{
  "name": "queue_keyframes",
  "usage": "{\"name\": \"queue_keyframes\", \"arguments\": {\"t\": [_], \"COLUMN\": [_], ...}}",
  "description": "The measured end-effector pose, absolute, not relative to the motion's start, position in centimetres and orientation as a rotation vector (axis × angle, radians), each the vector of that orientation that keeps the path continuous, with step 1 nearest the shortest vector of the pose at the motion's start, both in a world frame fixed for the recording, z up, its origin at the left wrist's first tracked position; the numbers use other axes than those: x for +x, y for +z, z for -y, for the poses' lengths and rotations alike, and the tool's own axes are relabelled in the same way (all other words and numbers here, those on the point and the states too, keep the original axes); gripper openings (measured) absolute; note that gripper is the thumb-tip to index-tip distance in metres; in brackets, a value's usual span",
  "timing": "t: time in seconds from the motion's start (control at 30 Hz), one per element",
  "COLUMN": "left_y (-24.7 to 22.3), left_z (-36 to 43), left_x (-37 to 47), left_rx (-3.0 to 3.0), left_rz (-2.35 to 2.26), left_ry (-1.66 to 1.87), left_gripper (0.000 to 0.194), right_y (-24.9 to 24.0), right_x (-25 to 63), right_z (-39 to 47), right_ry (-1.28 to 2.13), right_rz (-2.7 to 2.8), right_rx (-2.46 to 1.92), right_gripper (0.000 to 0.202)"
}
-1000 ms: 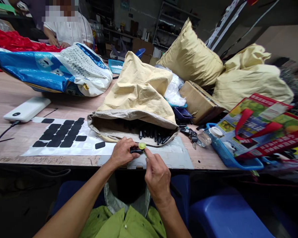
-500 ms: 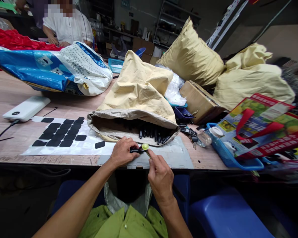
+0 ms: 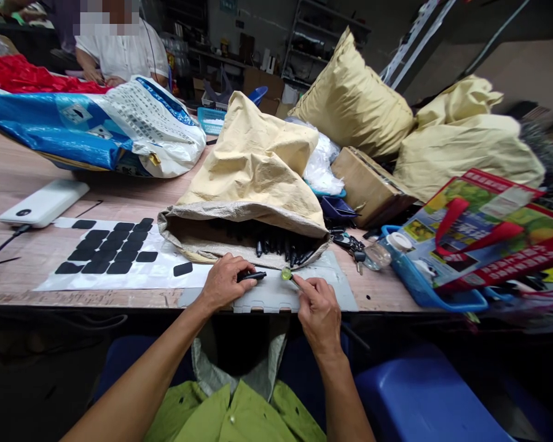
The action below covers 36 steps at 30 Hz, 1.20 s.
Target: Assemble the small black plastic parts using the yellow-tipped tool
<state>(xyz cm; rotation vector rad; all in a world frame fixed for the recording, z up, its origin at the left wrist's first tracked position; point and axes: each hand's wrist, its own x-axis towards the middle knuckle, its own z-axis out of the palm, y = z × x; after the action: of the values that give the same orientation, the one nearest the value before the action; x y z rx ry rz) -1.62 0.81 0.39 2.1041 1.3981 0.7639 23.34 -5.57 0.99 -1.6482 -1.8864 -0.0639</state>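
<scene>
One white device [image 3: 43, 202] with a black cable lies at the left of the frame on the wooden table [image 3: 9, 288], and above it, in the upper left, there is a blue and white bag [image 3: 92, 129]. Next come many black patches [image 3: 112, 245], which lie on a white sheet [image 3: 159, 279]. Near the centre, the left hand [image 3: 223, 281] has its fingers closed on a black pen-like piece [image 3: 257, 275], whose end points to the right. Just beyond this hand, a beige sack [image 3: 249, 175] has its mouth open, with more black pieces [image 3: 286, 250] inside. To the right of centre, the right hand [image 3: 320, 310] grasps a tool with a round green head [image 3: 286, 274]; this head is above a grey board [image 3: 262, 301], apart from the held piece. Farther right are some keys [image 3: 359, 256], a clear bottle [image 3: 378, 255], and a blue basket [image 3: 461, 302] with a colourful bag [image 3: 479, 239].
</scene>
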Motion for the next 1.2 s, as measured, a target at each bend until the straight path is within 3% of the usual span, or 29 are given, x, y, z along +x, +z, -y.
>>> {"name": "queue_keyframes", "arguments": {"t": [0.3, 0.5, 1.2], "left_y": [0.1, -0.1, -0.2], "left_z": [-0.9, -0.8, -0.9], "left_x": [-1.7, -1.6, -1.7], "left_rx": [2.123, 2.146, 2.220], "left_rz": [-1.360, -1.362, -1.374], "left_ry": [0.787, 0.789, 0.770], "left_gripper": [0.021, 0.031, 0.038], "right_y": [0.3, -0.5, -0.3], "right_x": [26.3, 26.1, 25.6], "right_z": [2.9, 2.9, 3.1], "right_ry": [0.098, 0.135, 0.100], "right_rz": [2.048, 1.960, 1.923], "right_rx": [-1.336, -1.351, -1.384], "right_gripper": [0.041, 0.041, 0.041]}}
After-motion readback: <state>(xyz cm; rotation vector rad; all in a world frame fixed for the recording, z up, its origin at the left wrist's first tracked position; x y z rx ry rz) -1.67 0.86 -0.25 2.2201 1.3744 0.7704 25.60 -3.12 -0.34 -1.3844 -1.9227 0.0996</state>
